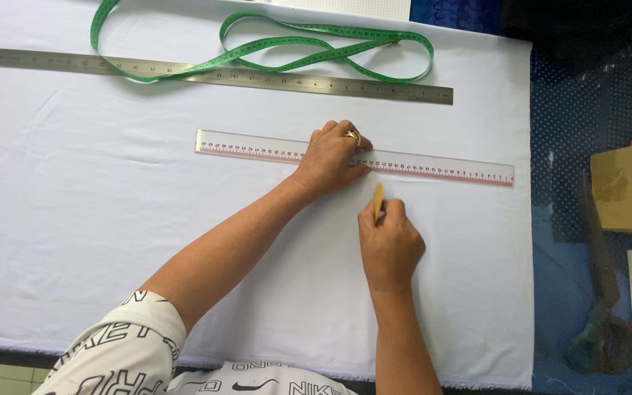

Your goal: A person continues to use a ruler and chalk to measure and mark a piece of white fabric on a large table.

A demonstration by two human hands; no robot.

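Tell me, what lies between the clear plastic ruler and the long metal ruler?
Only bare white fabric lies between the clear ruler and the metal ruler, in the head view.

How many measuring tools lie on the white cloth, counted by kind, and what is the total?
Steel ruler: 1
Clear plastic ruler, pressed down by the left hand: 1
Green tape measure: 1
Total: 3
The yellow chalk piece in the right hand is a marker, so it is not counted.
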